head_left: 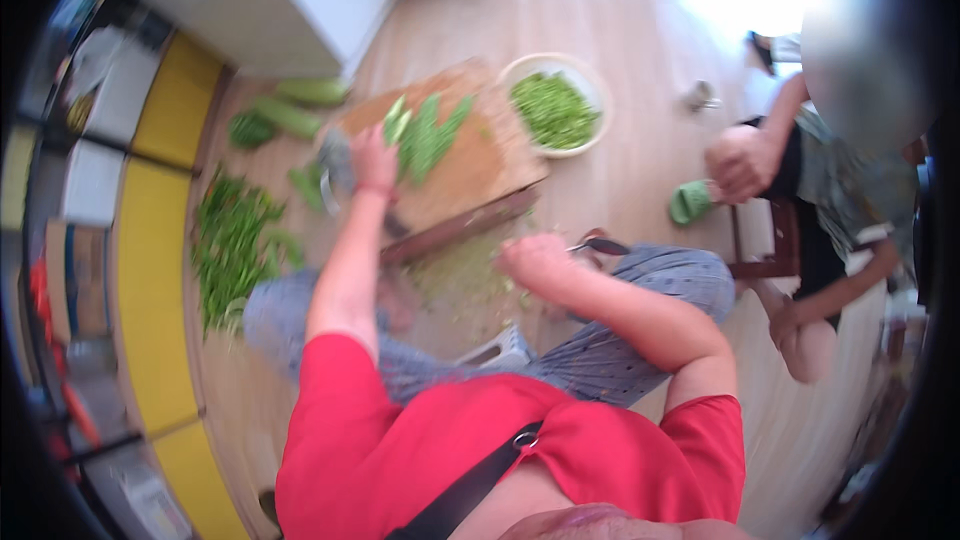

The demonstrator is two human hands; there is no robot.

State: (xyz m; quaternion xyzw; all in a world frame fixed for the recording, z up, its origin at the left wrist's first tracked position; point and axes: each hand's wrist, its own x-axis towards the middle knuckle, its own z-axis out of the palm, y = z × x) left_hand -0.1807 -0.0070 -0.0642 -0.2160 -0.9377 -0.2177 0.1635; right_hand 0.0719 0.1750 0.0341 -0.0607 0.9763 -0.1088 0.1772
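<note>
My left hand (375,162), a little blurred, is at the left side of a wooden chopping board (490,155). Its fingers close on a pale green vegetable piece (398,121). Several long green bumpy pieces (432,135) lie beside it on the board. In front of the board's near right corner is my right hand (532,260), closed in a fist. A thin metallic thing with a dark end (600,244) shows just right of that fist; its kind is unclear, as is what the fingers hold.
A pale bowl (603,105) of chopped greens stands right of the board. Whole green gourds (290,118) and heaped green peppers (230,245) lie left. A small white stool (500,348) is between my legs. Another person sits at right, near a green slipper (690,202).
</note>
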